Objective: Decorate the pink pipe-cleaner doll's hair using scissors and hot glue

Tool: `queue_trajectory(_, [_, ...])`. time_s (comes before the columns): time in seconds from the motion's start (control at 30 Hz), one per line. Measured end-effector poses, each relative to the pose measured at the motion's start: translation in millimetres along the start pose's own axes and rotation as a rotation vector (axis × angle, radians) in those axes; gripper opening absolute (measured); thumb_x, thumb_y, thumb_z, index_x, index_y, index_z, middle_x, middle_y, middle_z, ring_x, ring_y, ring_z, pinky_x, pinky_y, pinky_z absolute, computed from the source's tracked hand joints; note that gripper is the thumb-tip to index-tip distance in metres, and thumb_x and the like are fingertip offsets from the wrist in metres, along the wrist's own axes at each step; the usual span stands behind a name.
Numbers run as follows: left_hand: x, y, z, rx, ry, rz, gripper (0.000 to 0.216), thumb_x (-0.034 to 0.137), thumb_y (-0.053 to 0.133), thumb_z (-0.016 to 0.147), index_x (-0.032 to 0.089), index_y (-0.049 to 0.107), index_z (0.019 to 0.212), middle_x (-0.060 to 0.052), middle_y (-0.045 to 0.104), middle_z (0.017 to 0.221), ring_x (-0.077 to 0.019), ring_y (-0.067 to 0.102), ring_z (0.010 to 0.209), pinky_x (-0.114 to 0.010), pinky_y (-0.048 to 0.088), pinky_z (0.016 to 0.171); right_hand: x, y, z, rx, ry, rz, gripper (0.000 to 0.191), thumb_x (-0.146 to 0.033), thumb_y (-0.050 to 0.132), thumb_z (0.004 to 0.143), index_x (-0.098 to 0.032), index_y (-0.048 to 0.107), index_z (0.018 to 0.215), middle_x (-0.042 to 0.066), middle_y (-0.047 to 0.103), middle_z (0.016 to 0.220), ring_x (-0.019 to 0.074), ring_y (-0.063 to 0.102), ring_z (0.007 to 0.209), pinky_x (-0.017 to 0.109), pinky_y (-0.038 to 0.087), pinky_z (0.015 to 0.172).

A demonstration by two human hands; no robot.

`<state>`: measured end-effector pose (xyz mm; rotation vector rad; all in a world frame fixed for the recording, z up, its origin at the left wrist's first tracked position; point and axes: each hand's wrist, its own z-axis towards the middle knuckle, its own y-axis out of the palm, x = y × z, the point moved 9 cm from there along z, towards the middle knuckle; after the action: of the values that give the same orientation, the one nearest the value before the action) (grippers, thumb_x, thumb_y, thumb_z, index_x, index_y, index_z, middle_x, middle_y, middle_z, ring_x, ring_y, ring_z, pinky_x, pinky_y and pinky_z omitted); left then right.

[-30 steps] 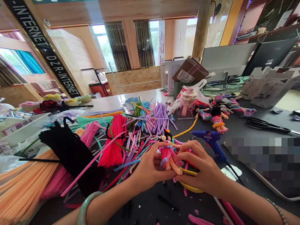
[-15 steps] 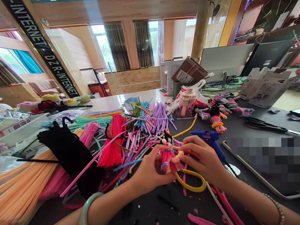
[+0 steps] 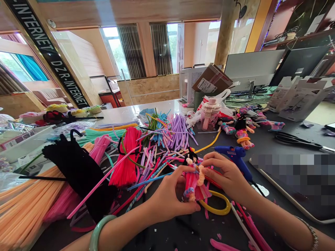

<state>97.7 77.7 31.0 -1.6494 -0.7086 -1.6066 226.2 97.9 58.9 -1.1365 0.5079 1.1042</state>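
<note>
Fuzzy pipe-cleaner doll (image 3: 193, 177), pink-skirted and black-haired, stands upright between both hands just above the dark tabletop (image 3: 162, 232); the left hand (image 3: 167, 200) pinches its skirt and legs, thumb beneath, fingers curled over the near side; the right hand (image 3: 229, 177) nips the cream arm at its flank, fingers pressed together; a yellow loop (image 3: 218, 209) lies below; a blue glue gun (image 3: 237, 156) sits just beyond.
</note>
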Motion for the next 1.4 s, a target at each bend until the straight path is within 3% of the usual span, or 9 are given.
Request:
queue_trajectory(0.17, [-13, -1, 4, -0.025, -0.075, -0.077, 0.08, 0.022, 0.083, 0.052, 0.019, 0.04, 0.12, 0.002, 0.058, 0.072, -0.0136, 0.058, 0.064, -0.024, 0.044, 0.059, 0, 0, 1, 0.002, 0.008, -0.001, 0.028, -0.044, 0.054, 0.085, -0.022, 0.067, 0.075, 0.004, 0.056, 0.091, 0.0157, 0.055, 0.083, 0.026, 0.043, 0.078])
queue_trajectory(0.3, [-20, -2, 6, -0.022, -0.118, -0.079, 0.085, 0.02, 0.083, 0.049, 0.018, 0.039, 0.122, -0.001, 0.061, 0.078, -0.016, 0.061, 0.067, -0.028, 0.047, 0.062, 2, 5, -1, -0.035, 0.024, 0.069, 0.029, -0.046, 0.053, 0.085, -0.02, 0.065, 0.077, 0.005, 0.059, 0.09, 0.0166, 0.057, 0.082, 0.027, 0.045, 0.074])
queue_trajectory(0.6, [-7, -13, 2, 0.065, -0.087, 0.416, 0.06, 0.039, 0.071, 0.068, 0.018, 0.046, 0.119, 0.003, 0.059, 0.066, -0.0125, 0.054, 0.054, -0.022, 0.041, 0.051, 15, 23, -7, -0.174, 0.192, 0.271, 0.028, -0.046, 0.051, 0.087, -0.019, 0.059, 0.085, 0.001, 0.066, 0.076, 0.0148, 0.059, 0.071, 0.026, 0.047, 0.068])
queue_trajectory(0.73, [16, -23, -4, 0.248, 0.103, 0.706, 0.057, 0.039, 0.072, 0.068, 0.019, 0.048, 0.115, 0.0, 0.059, 0.076, -0.0149, 0.057, 0.062, -0.026, 0.047, 0.058, 14, 23, -7, -0.179, 0.196, 0.291, 0.028, -0.046, 0.052, 0.086, -0.019, 0.058, 0.085, 0.002, 0.068, 0.078, 0.015, 0.062, 0.072, 0.025, 0.047, 0.067])
queue_trajectory(0.83, [47, -13, -18, 0.379, 0.476, 0.99, 0.041, 0.032, 0.069, 0.074, 0.018, 0.05, 0.109, -0.005, 0.058, 0.088, -0.0176, 0.057, 0.077, -0.029, 0.051, 0.069, 13, 24, -7, -0.193, 0.195, 0.289, 0.028, -0.046, 0.052, 0.086, -0.019, 0.058, 0.086, 0.003, 0.069, 0.08, 0.0163, 0.064, 0.075, 0.027, 0.049, 0.07])
queue_trajectory(0.9, [61, 4, -30, 0.38, 0.735, 1.148, 0.027, 0.024, 0.062, 0.081, 0.016, 0.052, 0.104, -0.007, 0.057, 0.087, -0.0181, 0.056, 0.081, -0.031, 0.052, 0.073, 12, 25, -7, -0.196, 0.184, 0.299, 0.027, -0.046, 0.052, 0.087, -0.019, 0.057, 0.087, 0.003, 0.07, 0.081, 0.0168, 0.064, 0.077, 0.028, 0.049, 0.072])
queue_trajectory(0.97, [66, 16, -36, 0.348, 0.877, 1.238, 0.016, 0.018, 0.058, 0.083, 0.015, 0.055, 0.098, -0.008, 0.058, 0.086, -0.0177, 0.056, 0.082, -0.031, 0.052, 0.077, 11, 26, -7, -0.197, 0.169, 0.297, 0.027, -0.045, 0.051, 0.087, -0.019, 0.057, 0.086, 0.003, 0.07, 0.08, 0.0165, 0.064, 0.076, 0.027, 0.05, 0.071])
queue_trajectory(1.13, [68, 18, -36, 0.296, 0.885, 1.192, 0.005, 0.011, 0.053, 0.084, 0.014, 0.057, 0.084, -0.008, 0.057, 0.081, -0.0171, 0.055, 0.08, -0.031, 0.052, 0.077, 10, 24, -5, -0.179, 0.15, 0.242, 0.028, -0.046, 0.053, 0.085, -0.019, 0.059, 0.082, 0.002, 0.067, 0.075, 0.0159, 0.062, 0.071, 0.027, 0.049, 0.066])
queue_trajectory(1.4, [60, -1, -27, 0.287, 0.714, 0.969, 0.01, 0.013, 0.045, 0.088, 0.015, 0.052, 0.095, -0.005, 0.056, 0.079, -0.0151, 0.053, 0.073, -0.026, 0.049, 0.067, 13, 24, -7, -0.182, 0.171, 0.215, 0.03, -0.047, 0.052, 0.086, -0.019, 0.06, 0.085, 0.003, 0.066, 0.079, 0.0167, 0.061, 0.074, 0.028, 0.049, 0.069])
